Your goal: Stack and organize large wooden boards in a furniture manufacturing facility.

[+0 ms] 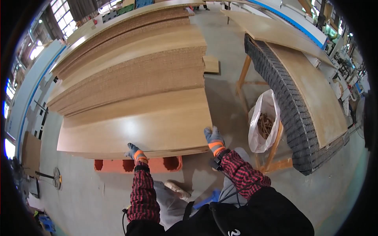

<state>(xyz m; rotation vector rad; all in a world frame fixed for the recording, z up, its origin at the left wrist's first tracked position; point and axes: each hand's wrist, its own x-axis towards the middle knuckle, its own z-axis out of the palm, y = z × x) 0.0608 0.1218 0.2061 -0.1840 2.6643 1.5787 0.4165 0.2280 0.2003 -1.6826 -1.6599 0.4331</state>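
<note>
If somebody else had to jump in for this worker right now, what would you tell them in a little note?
Left hand: gloved, gripping the near edge of the top board.
Right hand: gloved, on that board's near right corner.
The board lies flat on the tall board stack, which sits on a red pallet.
To the right: a bag of wood scraps and a conveyor table carrying a board.
Done: both hands placed on the board.
Left: the board is not yet lifted off.

Tan board (138,126), red-black checked sleeves (142,192)
</note>
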